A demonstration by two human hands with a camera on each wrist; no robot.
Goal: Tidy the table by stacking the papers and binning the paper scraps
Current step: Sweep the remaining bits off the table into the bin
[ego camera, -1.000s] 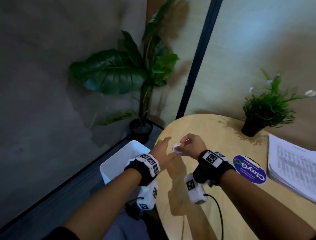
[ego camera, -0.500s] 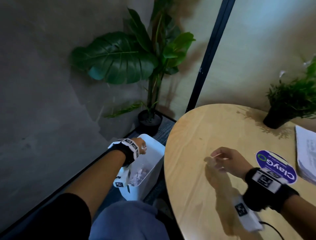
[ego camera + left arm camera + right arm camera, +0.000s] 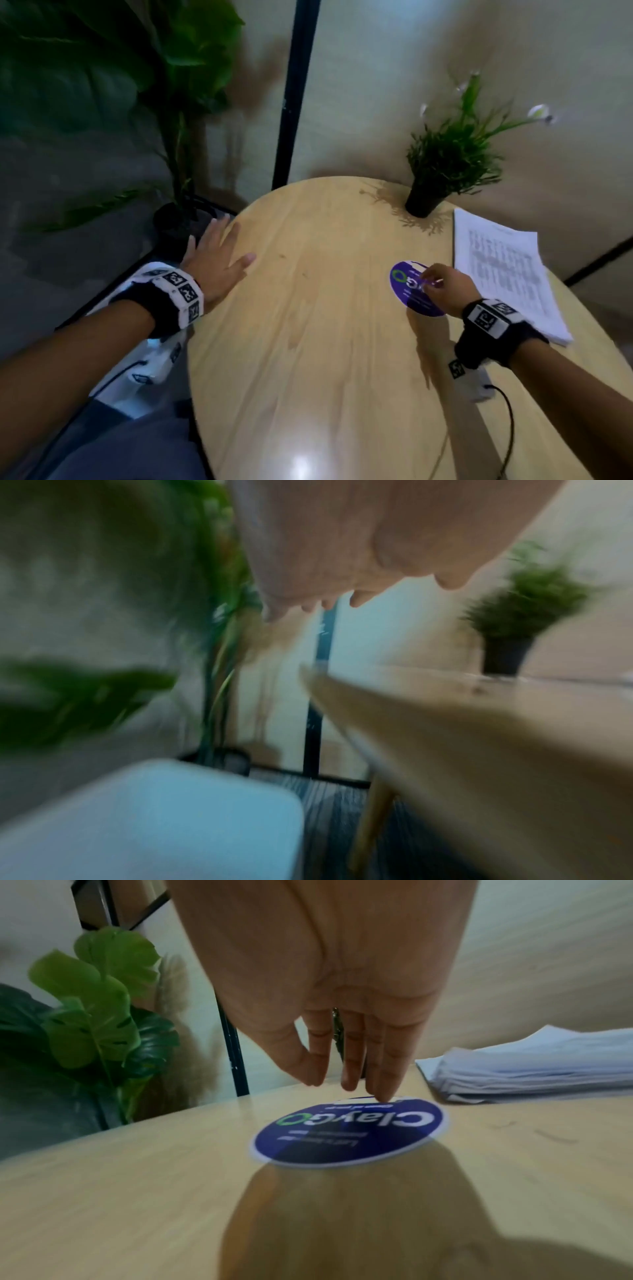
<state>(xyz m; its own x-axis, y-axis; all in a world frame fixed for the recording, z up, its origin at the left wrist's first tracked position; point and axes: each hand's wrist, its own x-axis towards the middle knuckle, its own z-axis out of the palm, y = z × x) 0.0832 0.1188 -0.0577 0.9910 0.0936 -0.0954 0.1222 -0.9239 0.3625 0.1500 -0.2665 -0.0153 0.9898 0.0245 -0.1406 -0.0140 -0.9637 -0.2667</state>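
A: Wooden, pale and round-edged, the light wood table [image 3: 308,325] fills the middle of your head view. Against its far edge stands a small green plant in a black pot [image 3: 445,164]. To your right lies the stack of white printed papers [image 3: 503,274], its sheets roughly squared. Just left of that stack sits a round purple sticker with white lettering [image 3: 407,298], flat on the wood.

B: And off the table?

A: A white plastic bin [image 3: 154,823] stands on the floor beside the table's left edge, under your left forearm. Behind it rises a tall large-leaved floor plant [image 3: 120,68], with a black vertical post [image 3: 294,92] next to it. I cannot see any paper scraps; the bin's inside is hidden or blurred.

B: What are my hands doing?

A: Your left hand [image 3: 215,260] is spread flat, fingers straight and apart, over the table's left rim; it holds nothing. Whether the palm touches the wood I cannot tell. Your right hand [image 3: 445,287] hangs over the sticker, fingers pointing down and close together. In the right wrist view the fingertips [image 3: 383,1088] reach the sticker's far edge, thumb just beside them. They appear to hold nothing, though something small would be hard to make out.
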